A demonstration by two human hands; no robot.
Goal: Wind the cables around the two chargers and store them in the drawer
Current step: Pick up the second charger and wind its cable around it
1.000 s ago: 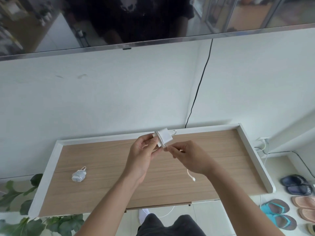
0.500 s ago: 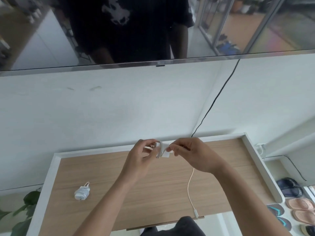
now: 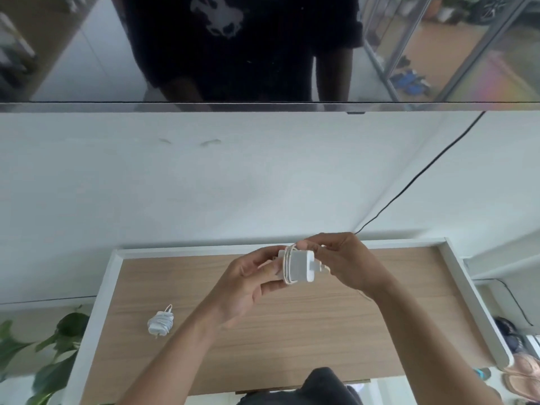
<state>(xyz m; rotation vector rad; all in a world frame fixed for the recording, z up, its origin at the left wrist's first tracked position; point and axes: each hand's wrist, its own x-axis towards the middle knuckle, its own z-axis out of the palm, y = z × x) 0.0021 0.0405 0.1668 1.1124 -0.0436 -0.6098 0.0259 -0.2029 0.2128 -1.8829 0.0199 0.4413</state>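
Observation:
A white charger [image 3: 301, 267] is held above the wooden cabinet top [image 3: 292, 331], near its back edge. My left hand [image 3: 245, 285] grips the charger's left end. My right hand [image 3: 342, 258] pinches its white cable at the charger's right end, over the prongs. A few loops of cable lie around the charger's left part. A short piece of loose cable [image 3: 365, 296] shows under my right wrist. A second white charger [image 3: 160, 322], wrapped in its cable, lies on the top at the left. No drawer can be seen.
The top has a raised white rim [image 3: 467, 299] at the back and sides. A TV [image 3: 263, 48] hangs on the wall above, with a black cord [image 3: 418, 176] running down. A plant [image 3: 49, 352] stands at the left. Sandals [image 3: 523, 372] lie on the floor at the right.
The long cable that hung down to the front edge is now mostly wound around the charger. My hands turned the charger so its broad face shows. The camera tilted up slightly.

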